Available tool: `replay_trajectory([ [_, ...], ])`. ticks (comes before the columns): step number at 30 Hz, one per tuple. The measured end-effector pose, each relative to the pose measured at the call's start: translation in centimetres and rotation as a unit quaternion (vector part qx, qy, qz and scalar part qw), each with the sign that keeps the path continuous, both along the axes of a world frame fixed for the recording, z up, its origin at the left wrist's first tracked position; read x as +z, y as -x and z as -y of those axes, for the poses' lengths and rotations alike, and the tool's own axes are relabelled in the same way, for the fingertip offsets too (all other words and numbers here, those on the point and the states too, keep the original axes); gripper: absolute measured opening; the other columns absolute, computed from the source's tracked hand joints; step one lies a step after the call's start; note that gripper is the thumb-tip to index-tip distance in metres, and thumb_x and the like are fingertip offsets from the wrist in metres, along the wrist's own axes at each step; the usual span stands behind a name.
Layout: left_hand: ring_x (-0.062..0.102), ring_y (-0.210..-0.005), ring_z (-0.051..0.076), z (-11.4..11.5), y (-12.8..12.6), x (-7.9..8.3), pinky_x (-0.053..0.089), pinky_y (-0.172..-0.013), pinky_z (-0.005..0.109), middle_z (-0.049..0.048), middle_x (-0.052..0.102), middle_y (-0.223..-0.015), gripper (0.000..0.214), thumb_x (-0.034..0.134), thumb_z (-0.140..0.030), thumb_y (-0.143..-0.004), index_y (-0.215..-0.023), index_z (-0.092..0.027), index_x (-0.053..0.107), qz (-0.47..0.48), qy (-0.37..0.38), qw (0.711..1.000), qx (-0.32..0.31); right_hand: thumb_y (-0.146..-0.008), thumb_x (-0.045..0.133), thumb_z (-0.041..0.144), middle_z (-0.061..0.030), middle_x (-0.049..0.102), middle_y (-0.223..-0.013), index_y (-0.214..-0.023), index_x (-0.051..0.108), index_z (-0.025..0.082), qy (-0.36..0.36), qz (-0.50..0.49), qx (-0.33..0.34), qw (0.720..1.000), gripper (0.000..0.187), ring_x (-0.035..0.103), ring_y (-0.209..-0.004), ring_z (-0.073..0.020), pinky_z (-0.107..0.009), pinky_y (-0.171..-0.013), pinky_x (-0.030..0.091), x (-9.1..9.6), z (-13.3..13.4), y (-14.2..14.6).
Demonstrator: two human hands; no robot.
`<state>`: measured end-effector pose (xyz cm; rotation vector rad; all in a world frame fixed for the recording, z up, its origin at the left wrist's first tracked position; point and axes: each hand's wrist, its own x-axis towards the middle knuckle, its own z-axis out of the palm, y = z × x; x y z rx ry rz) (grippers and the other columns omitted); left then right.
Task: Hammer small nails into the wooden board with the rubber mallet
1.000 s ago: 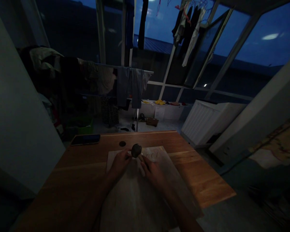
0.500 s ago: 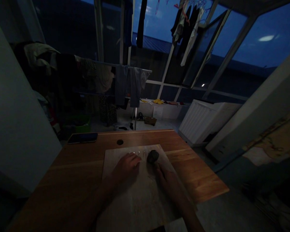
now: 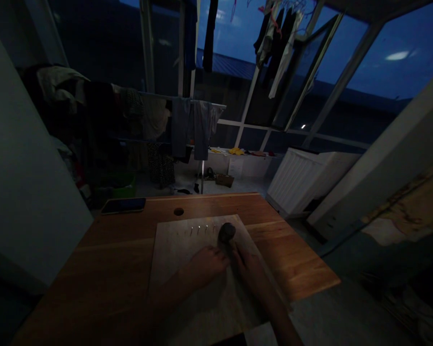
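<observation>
- A pale flat piece (image 3: pixel 261 335) is lying nearest the viewer, short of the right hand and beside that forearm; a dark flat piece (image 3: pixel 233 341) is adjoining its left side.
- The board (image 3: pixel 202 312) is lying flat on the table, extending under and beyond both hands.
- The left hand (image 3: pixel 208 262) is resting low over the board with its fingers curled; whether it is pinching anything cannot be told. Its fingertips are pointing toward the right hand, just beside it.
- The right hand (image 3: pixel 250 266) is closing around the handle of the hammer, thumb lying along the grip.
- The hammer (image 3: pixel 227 233) is pointing away from the right hand, its dark round head sitting ahead and slightly left of the fingers, over the board.
- A row of thin nails (image 3: pixel 198 230) is standing on the board beyond the left hand, left of the hammer head.
- The table (image 3: pixel 303 259) is spreading out on both sides of the hands.
- A round hole (image 3: pixel 179 211) is showing beyond the left hand, past the board.
- The phone (image 3: pixel 123 205) is lying well left of the left hand, near the far edge.
- Clothes (image 3: pixel 201 129) are hanging on a rack (image 3: pixel 219 105) far beyond both hands.
</observation>
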<state>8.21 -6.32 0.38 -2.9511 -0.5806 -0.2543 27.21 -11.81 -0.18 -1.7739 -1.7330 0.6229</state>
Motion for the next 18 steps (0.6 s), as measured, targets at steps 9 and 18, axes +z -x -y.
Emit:
replay_trajectory([
  [9,0.066,-0.097,0.024,-5.3,9.4,1.4,0.050,-0.083,0.033,0.0116,0.069,-0.112,0.026,0.053,-0.008,-0.090,-0.105,-0.019,0.071,0.064,0.120,0.960,0.244,-0.105,0.034,0.047,-0.0137,0.072,-0.136,-0.144,0.063,0.020,0.002,-0.014,0.000,1.000,0.056,0.069,-0.123,-0.0302,-0.040,-0.102,0.051,1.8,0.6,0.6],
  [18,0.067,-0.092,0.024,-8.1,10.4,-0.1,0.049,-0.085,0.033,0.0112,0.073,-0.099,0.022,0.051,-0.013,-0.088,-0.087,-0.019,0.071,0.145,0.162,0.929,0.301,-0.106,0.035,0.049,-0.0155,0.075,-0.129,-0.140,0.065,0.018,0.000,-0.015,-0.008,1.000,0.055,0.071,-0.118,-0.0322,-0.042,-0.100,0.052,1.5,0.7,0.5],
])
